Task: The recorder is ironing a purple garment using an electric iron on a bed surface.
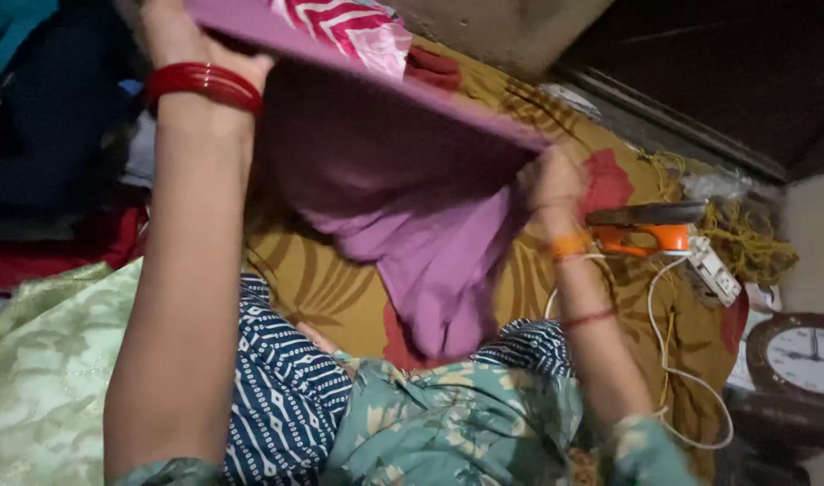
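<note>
I hold a purple cloth [403,180] stretched up in front of me, its lower part hanging toward my lap. My left hand [180,38], with red bangles at the wrist, grips the cloth's upper left edge at the top of the view. My right hand [554,184], an orange band on its wrist, grips the cloth's right corner. Behind the cloth's top edge lies a pink-and-white patterned fabric [349,29].
Under the cloth is a mustard bedsheet with red flowers [322,288]. An orange iron [646,229] sits to the right with a white cord [673,360] and a white power strip [713,270]. A round clock [803,355] stands far right. Pale green fabric [43,369] lies at left.
</note>
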